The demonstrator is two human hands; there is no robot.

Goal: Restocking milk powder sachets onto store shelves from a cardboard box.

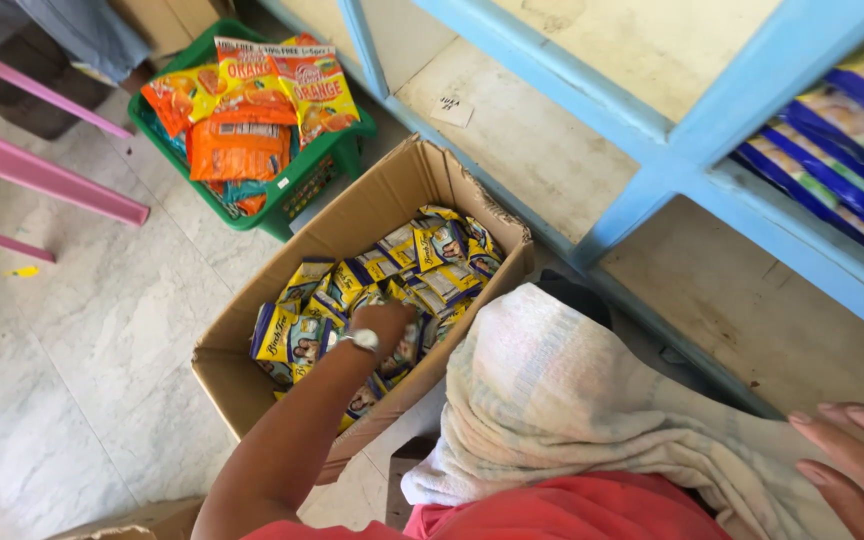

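We noted the left hand (384,322) down among yellow-blue sachets (442,262) in the cardboard box (372,205), grip indiscernible; right hand (857,460) lay open, holding nothing.

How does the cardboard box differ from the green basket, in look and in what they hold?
The cardboard box is brown with solid walls and open flaps; the green basket is plastic with slotted sides. The box holds yellow-and-blue sachets, where the left hand reaches; the basket holds orange sachets. Both stand on the tiled floor, filled with sachets.

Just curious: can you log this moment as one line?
left hand: in cardboard box on yellow-blue sachets | right hand: open, on towel
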